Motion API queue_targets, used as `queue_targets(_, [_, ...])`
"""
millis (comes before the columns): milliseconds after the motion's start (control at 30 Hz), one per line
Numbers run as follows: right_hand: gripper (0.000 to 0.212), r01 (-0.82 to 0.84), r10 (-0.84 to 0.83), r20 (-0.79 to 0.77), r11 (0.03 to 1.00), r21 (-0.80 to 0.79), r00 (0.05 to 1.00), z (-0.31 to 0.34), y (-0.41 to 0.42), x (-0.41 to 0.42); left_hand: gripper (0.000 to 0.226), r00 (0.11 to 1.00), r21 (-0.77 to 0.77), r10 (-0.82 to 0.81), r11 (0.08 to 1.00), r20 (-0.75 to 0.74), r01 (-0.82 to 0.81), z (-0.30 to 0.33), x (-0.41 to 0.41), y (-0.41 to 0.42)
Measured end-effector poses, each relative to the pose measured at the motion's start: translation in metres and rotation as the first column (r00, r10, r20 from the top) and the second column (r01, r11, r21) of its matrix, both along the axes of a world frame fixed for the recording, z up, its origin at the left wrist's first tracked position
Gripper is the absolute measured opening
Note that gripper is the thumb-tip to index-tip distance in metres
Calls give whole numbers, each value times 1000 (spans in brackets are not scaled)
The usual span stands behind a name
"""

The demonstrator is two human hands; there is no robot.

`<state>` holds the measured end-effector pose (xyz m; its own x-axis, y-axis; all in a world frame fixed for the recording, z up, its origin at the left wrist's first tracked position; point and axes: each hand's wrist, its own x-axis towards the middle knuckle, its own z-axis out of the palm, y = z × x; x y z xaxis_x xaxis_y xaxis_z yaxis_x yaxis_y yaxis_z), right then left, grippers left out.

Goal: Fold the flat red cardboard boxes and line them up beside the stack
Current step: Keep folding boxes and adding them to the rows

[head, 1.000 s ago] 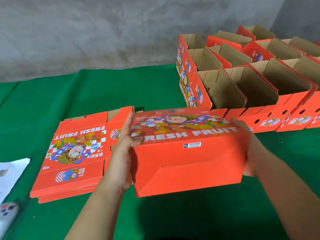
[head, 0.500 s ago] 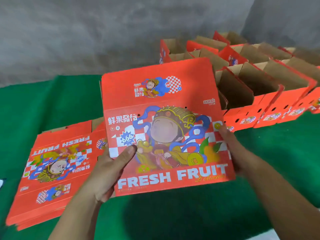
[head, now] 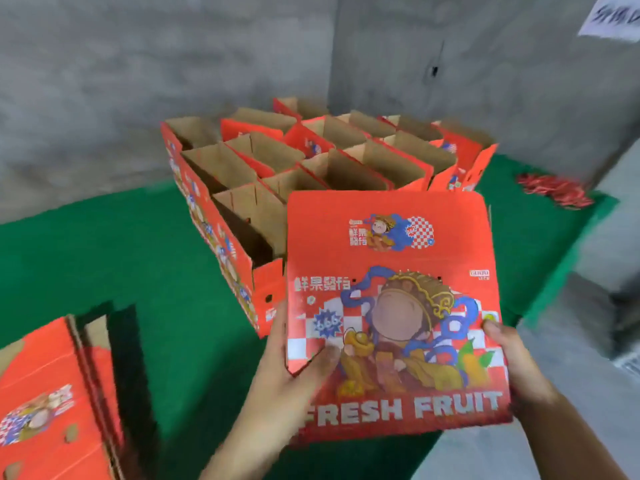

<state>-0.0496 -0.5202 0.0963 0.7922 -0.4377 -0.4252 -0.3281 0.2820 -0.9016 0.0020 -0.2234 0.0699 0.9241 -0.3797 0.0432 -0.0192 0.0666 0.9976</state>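
I hold a folded red "FRESH FRUIT" box (head: 391, 306) upright in front of me, its printed face toward me and its lid flap standing up. My left hand (head: 294, 362) grips its left edge with the thumb on the front face. My right hand (head: 509, 355) grips its right edge, thumb on the front. The stack of flat red boxes (head: 45, 403) lies at the lower left on the green cloth. Several folded, open-topped boxes (head: 311, 161) stand in rows just behind the held box.
The green cloth (head: 138, 271) covers the floor, ending at the right near grey concrete (head: 571, 375). A pile of red strips (head: 554, 190) lies at the far right. Grey walls rise behind, with a white paper (head: 613, 19) at the top right.
The box went from lying on its side to upright facing me, then moved right toward the rows. My view swung right, so the flat stack slid to the lower left.
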Motion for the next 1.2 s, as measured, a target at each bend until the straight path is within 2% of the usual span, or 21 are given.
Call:
queue_targets(67, [37, 83, -90, 50, 989, 119, 995, -8, -24, -2, 64, 1000, 22, -3, 1000, -9, 3, -7, 14, -38])
queue_targets(100, [55, 69, -88, 89, 979, 191, 992, -10, -39, -7, 58, 1000, 46, -17, 999, -26, 18, -10, 24, -62])
queue_targets(133, [74, 33, -55, 101, 978, 207, 993, -10, -53, -8, 51, 998, 41, -8, 999, -56, 10, -14, 35, -86])
queue_targets(233, [103, -45, 17, 187, 988, 144, 982, -18, -104, -1, 42, 995, 94, 11, 996, -104, -1, -27, 70, -155])
queue_targets(267, [105, -39, 16, 220, 994, 98, 975, -24, -123, 1, 44, 994, 127, 4, 992, -107, 10, -29, 79, -180])
queue_targets(367, [62, 169, -142, 321, 984, -56, 936, -50, -181, 15, 67, 1000, 315, 19, 949, -18, -12, -34, 103, -258])
queue_targets(400, [56, 211, -169, 351, 974, -86, 921, -58, -198, 20, 76, 999, 366, 37, 930, -10, -31, -32, 111, -283])
queue_targets(467, [59, 268, -197, 388, 953, -138, 900, -64, -227, 37, 80, 999, 401, 28, 916, -41, -10, -26, 127, -333])
queue_targets(533, [75, 318, -220, 387, 924, -212, 895, -68, -254, 58, 67, 991, 350, -76, 930, -109, 110, -18, 140, -380])
queue_targets(600, [94, 406, -263, 399, 853, -329, 878, -74, -276, 79, 46, 958, 257, -221, 930, -182, 263, -12, 149, -423])
queue_targets(700, [115, 505, -369, 345, 654, -563, 863, -80, -298, 114, 63, 915, 163, -356, 908, -187, 387, -1, 163, -481])
queue_targets(767, [115, 557, -455, 363, 428, -712, 813, -82, -312, 140, 69, 900, 124, -406, 896, -159, 427, 4, 175, -515])
queue_targets(800, [114, 579, -489, 384, 349, -737, 783, -83, -318, 153, 72, 893, 113, -425, 889, -149, 443, 6, 182, -528])
queue_targets(833, [113, 587, -513, 386, 317, -745, 767, -81, -324, 167, 75, 889, 114, -433, 886, -147, 450, 7, 190, -540])
queue_targets(900, [114, 563, -517, 350, 339, -754, 781, -83, -341, 197, 85, 897, 137, -416, 890, -148, 436, 7, 211, -559])
queue_targets(1000, [114, 499, -424, 329, 394, -772, 844, -92, -367, 244, 96, 910, 169, -380, 898, -166, 406, -2, 256, -576])
queue_targets(1100, [118, 357, -255, 263, 469, -808, 930, -116, -385, 281, 104, 913, 330, -359, 853, -193, 405, -14, 300, -578])
queue_targets(1200, [132, 212, -140, 161, 532, -820, 977, -146, -405, 309, 96, 913, 454, -363, 793, -186, 407, -28, 336, -577])
